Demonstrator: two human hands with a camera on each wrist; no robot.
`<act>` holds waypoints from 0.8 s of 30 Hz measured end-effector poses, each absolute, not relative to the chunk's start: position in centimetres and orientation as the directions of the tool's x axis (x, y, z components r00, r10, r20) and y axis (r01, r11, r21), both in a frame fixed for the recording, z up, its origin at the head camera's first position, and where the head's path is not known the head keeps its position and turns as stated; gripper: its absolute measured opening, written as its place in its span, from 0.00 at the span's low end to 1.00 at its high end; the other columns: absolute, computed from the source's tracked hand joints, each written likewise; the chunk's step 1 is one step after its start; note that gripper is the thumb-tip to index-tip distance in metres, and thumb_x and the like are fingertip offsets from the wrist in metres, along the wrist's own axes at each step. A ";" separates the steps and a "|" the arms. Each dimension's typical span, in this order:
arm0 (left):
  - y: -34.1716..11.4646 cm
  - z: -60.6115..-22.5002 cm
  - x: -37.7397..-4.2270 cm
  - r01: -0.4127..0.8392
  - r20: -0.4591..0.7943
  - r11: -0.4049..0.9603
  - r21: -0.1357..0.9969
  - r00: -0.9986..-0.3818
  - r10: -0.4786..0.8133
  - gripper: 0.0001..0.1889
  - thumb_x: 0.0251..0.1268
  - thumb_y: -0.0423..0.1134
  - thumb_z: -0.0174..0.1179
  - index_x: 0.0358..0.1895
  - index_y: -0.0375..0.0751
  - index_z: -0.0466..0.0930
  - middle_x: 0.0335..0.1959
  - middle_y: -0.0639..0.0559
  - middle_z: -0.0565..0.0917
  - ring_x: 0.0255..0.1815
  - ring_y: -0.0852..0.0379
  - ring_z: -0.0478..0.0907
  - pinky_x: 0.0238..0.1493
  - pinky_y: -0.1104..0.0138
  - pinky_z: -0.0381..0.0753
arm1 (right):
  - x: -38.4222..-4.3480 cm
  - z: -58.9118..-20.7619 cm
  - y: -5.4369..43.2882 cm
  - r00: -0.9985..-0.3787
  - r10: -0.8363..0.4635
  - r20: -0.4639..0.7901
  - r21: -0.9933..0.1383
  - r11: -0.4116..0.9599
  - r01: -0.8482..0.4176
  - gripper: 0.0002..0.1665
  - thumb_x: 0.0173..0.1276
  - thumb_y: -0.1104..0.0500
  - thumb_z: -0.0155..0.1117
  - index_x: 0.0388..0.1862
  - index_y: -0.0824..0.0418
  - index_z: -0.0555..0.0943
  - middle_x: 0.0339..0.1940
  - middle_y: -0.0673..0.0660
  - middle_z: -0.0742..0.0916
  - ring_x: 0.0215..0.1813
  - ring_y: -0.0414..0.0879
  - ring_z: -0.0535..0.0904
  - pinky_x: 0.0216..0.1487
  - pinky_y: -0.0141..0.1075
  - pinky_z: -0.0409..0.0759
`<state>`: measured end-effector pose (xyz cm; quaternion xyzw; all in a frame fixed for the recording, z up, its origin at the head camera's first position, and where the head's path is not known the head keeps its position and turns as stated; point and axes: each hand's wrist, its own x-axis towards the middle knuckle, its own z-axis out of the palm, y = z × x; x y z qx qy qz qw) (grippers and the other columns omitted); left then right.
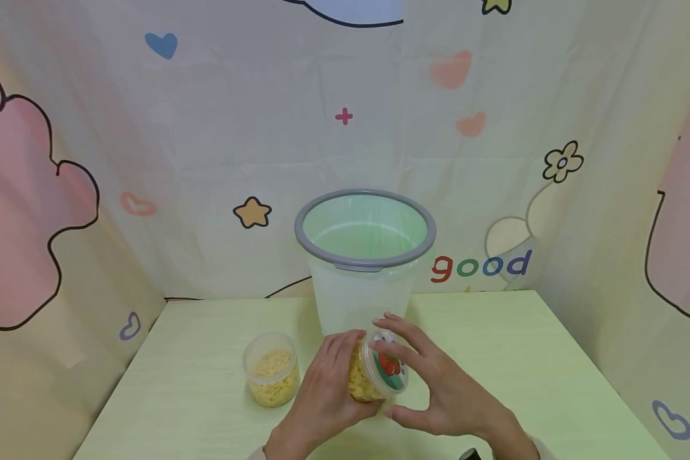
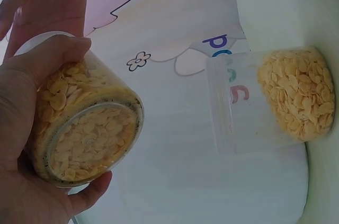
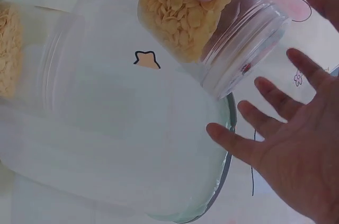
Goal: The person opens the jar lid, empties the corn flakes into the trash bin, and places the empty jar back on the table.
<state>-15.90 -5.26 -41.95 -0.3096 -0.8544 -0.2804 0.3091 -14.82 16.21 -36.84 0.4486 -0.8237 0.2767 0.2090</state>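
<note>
My left hand (image 1: 329, 377) grips a clear plastic jar (image 2: 79, 128) of yellow flakes, tilted so its lid (image 1: 390, 361) points to the right. That lid carries a printed label in red and green. Spread fingers of my right hand (image 1: 451, 386) surround the lid, thumb below and fingertips above; in the right wrist view they stand apart from the jar. To the left on the table stands another clear jar (image 1: 271, 370), upright and lidless, partly filled with the same flakes.
Behind the hands stands a whitish bin (image 1: 359, 297) with a grey rim, its mouth facing up. A pale green table (image 1: 494, 338) lies below, with a printed curtain (image 1: 236, 115) around it. A small dark object (image 1: 470, 454) pokes in at the bottom edge.
</note>
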 end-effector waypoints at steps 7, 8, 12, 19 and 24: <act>-5.2 -42.1 -16.2 0.683 0.739 0.688 0.246 -0.591 0.324 0.51 0.24 0.50 0.82 0.62 0.42 0.70 0.56 0.54 0.78 0.55 0.58 0.74 0.56 0.65 0.78 | -14.8 -36.7 15.4 -0.733 -0.378 0.566 -0.428 0.624 -0.653 0.41 0.59 0.44 0.71 0.71 0.41 0.67 0.72 0.46 0.72 0.70 0.46 0.72 0.59 0.52 0.79; -5.2 -42.1 -16.2 0.677 0.739 0.694 0.243 -0.593 0.319 0.51 0.24 0.50 0.82 0.62 0.42 0.70 0.56 0.54 0.78 0.55 0.58 0.74 0.56 0.65 0.78 | -14.8 -36.7 15.2 -0.749 -0.358 0.558 -0.441 0.636 -0.633 0.40 0.60 0.43 0.70 0.71 0.40 0.67 0.71 0.45 0.72 0.68 0.46 0.73 0.57 0.50 0.81; -5.2 -42.2 -16.2 0.663 0.740 0.709 0.241 -0.598 0.308 0.52 0.22 0.50 0.83 0.62 0.42 0.70 0.56 0.53 0.79 0.56 0.57 0.74 0.56 0.65 0.79 | -14.8 -36.5 14.2 -0.801 -0.309 0.513 -0.463 0.686 -0.561 0.37 0.61 0.37 0.66 0.69 0.37 0.69 0.67 0.42 0.75 0.59 0.44 0.80 0.46 0.39 0.84; -5.2 -42.2 -16.3 0.654 0.742 0.721 0.230 -0.597 0.305 0.52 0.23 0.52 0.83 0.62 0.42 0.70 0.56 0.52 0.79 0.57 0.56 0.74 0.58 0.64 0.80 | -14.7 -35.8 13.3 -0.842 -0.294 0.453 -0.482 0.713 -0.509 0.35 0.60 0.35 0.67 0.66 0.40 0.74 0.58 0.42 0.81 0.40 0.38 0.81 0.29 0.24 0.76; -5.3 -42.2 -16.4 0.658 0.753 0.722 0.212 -0.581 0.309 0.52 0.24 0.52 0.83 0.63 0.42 0.70 0.56 0.51 0.79 0.56 0.56 0.75 0.56 0.64 0.81 | -14.8 -35.8 13.3 -0.826 -0.340 0.451 -0.503 0.667 -0.549 0.33 0.60 0.39 0.69 0.64 0.45 0.76 0.58 0.42 0.81 0.43 0.39 0.81 0.29 0.24 0.78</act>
